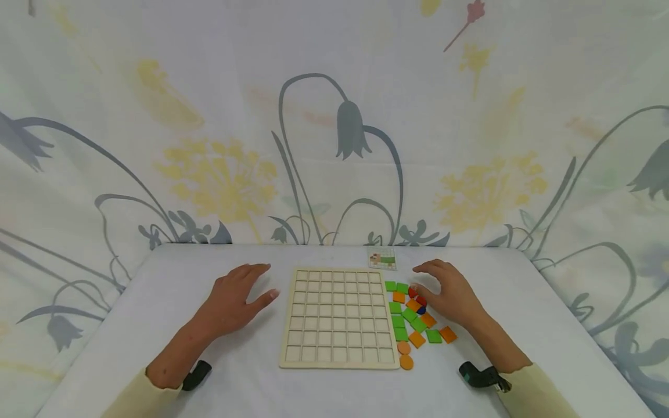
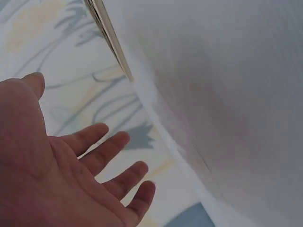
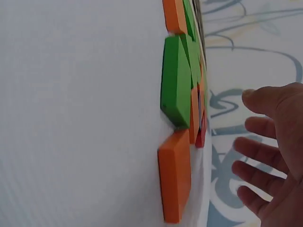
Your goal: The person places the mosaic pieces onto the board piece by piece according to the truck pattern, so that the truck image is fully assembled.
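A pale wooden grid board (image 1: pixel 340 367) with rows of square recesses lies flat in the middle of the table. Along its right side lie loose flat tiles: green squares (image 1: pixel 434 335), orange squares (image 1: pixel 448 334), orange discs (image 1: pixel 406 362), and a few red and blue pieces partly hidden by the right hand. My left hand (image 1: pixel 230 302) hovers left of the board, fingers apart and holding nothing. Over the far right edge of the tiles is my right hand (image 1: pixel 452 293), its fingers relaxed with nothing in them. In the right wrist view a green tile (image 3: pixel 176 82) and orange tile (image 3: pixel 175 175) appear close up.
Behind the board lies a small card (image 1: pixel 382 258) with a coloured picture on a grid. A white cloth covers the table (image 1: pixel 251 389). A flower-patterned curtain (image 1: pixel 313 174) hangs at the table's far edge. Dark camera mounts (image 1: pixel 197 376) sit at both wrists.
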Action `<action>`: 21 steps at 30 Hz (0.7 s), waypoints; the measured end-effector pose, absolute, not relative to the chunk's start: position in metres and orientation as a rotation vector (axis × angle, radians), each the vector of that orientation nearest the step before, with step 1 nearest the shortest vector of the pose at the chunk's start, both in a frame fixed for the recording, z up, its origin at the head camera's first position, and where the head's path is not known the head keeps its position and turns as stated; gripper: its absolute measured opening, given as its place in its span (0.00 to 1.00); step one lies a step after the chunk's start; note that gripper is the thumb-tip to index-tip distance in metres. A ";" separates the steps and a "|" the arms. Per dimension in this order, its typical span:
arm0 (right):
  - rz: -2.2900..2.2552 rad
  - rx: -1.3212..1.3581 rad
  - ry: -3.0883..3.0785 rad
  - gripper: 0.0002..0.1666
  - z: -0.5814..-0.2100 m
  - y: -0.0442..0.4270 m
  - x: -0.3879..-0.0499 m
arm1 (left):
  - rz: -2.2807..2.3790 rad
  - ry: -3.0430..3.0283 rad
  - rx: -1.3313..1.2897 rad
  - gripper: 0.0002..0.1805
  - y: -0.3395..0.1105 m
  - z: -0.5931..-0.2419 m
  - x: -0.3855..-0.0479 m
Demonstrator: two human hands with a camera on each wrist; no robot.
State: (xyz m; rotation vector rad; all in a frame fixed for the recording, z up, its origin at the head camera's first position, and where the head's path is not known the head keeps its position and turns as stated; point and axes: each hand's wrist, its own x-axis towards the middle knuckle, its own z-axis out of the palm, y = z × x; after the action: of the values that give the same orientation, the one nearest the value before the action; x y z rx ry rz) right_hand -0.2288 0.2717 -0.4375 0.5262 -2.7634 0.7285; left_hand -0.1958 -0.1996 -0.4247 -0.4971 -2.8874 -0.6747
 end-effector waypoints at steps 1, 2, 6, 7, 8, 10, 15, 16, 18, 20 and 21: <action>0.742 0.552 -2.764 0.21 -0.438 0.269 -0.228 | -0.680 -2.893 -0.523 0.37 -0.196 -0.425 -0.194; 0.757 0.583 -2.762 0.20 -0.437 0.266 -0.227 | -0.680 -2.900 -0.550 0.38 -0.193 -0.426 -0.192; 0.789 0.707 -2.739 0.19 -0.437 0.258 -0.222 | -0.643 -2.928 -0.678 0.40 -0.183 -0.429 -0.187; 0.791 0.749 -2.728 0.18 -0.437 0.256 -0.221 | -0.633 -2.939 -0.710 0.41 -0.182 -0.429 -0.187; 0.793 0.791 -2.720 0.16 -0.437 0.254 -0.220 | -0.626 -2.955 -0.739 0.42 -0.181 -0.429 -0.186; 0.800 0.877 -2.707 0.14 -0.437 0.252 -0.219 | -0.625 -2.991 -0.791 0.44 -0.180 -0.430 -0.185; 0.789 1.002 -2.682 0.11 -0.442 0.246 -0.219 | -0.668 -3.058 -0.882 0.51 -0.179 -0.429 -0.183; 0.781 1.003 -2.684 0.10 -0.442 0.246 -0.219 | -0.679 -3.070 -0.892 0.52 -0.178 -0.429 -0.183; 0.771 1.005 -2.693 0.10 -0.443 0.245 -0.218 | -0.675 -3.097 -0.906 0.55 -0.178 -0.429 -0.182; 0.774 1.004 -2.710 0.10 -0.443 0.244 -0.218 | -0.663 -3.124 -0.916 0.58 -0.178 -0.430 -0.181; 0.773 1.004 -2.719 0.10 -0.443 0.244 -0.218 | -0.658 -3.135 -0.920 0.59 -0.178 -0.430 -0.181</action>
State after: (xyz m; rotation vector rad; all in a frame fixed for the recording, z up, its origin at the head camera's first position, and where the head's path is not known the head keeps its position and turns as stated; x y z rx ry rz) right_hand -0.2182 0.2435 -0.4427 1.0036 -2.7187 0.7730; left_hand -0.1805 -0.1779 -0.4298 -0.9197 -3.1349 -0.6576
